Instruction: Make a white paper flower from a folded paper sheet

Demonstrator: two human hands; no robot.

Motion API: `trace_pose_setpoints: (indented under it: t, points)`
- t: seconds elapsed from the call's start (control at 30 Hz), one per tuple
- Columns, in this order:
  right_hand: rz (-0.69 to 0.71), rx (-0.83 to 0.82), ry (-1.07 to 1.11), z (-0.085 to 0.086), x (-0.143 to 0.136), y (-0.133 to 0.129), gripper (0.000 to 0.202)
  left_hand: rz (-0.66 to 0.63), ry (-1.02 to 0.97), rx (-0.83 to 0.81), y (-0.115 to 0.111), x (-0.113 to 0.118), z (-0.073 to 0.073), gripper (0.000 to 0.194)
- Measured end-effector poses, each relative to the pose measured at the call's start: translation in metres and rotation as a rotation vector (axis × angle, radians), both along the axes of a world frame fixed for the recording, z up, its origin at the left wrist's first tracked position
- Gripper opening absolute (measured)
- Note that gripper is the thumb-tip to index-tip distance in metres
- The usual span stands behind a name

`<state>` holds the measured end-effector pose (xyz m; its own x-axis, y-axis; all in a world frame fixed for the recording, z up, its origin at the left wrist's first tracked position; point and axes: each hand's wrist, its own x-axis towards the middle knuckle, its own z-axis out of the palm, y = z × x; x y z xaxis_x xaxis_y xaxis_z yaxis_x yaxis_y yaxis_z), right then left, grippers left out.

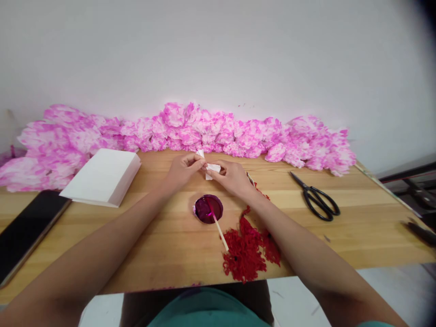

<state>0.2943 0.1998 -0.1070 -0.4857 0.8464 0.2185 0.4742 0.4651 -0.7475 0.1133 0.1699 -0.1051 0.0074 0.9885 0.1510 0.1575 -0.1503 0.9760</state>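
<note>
Both hands meet over the middle of the wooden table, holding a small piece of folded white paper (213, 168). My left hand (185, 169) pinches its left part between thumb and fingers, with a white end sticking up above. My right hand (233, 176) pinches the right part, fingertips nearly touching those of the left. Just below the hands sits a small round dish of dark magenta dye (203, 211). A thin pale stick (222, 235) leans in it, its tip stained pink. Red yarn (243, 256) lies bunched beside the stick, partly under my right forearm.
Pink and white paper flowers (190, 129) are heaped along the wall at the back. A white paper stack (102, 175) and a black phone (32, 229) lie left. Black-handled scissors (316, 200) rest at right. The table's (163, 268) front edge is close to my body.
</note>
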Motion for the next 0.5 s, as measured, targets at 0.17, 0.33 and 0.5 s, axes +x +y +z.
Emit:
trace_pose_setpoints:
  t: [0.17,0.33,0.5]
  points:
    - [-0.067,-0.053,0.042,-0.006,-0.001,0.003,0.021,-0.005,-0.011,-0.006,-0.003,0.002,0.003,0.022]
    - [-0.074,-0.473,0.358,-0.008,-0.005,0.003,0.027,0.023,-0.128,0.005,-0.003,0.004,0.002,0.020]
    - [-0.017,-0.669,0.492,-0.006,0.000,0.009,0.032,0.035,-0.295,0.011,0.003,0.000,-0.008,0.021]
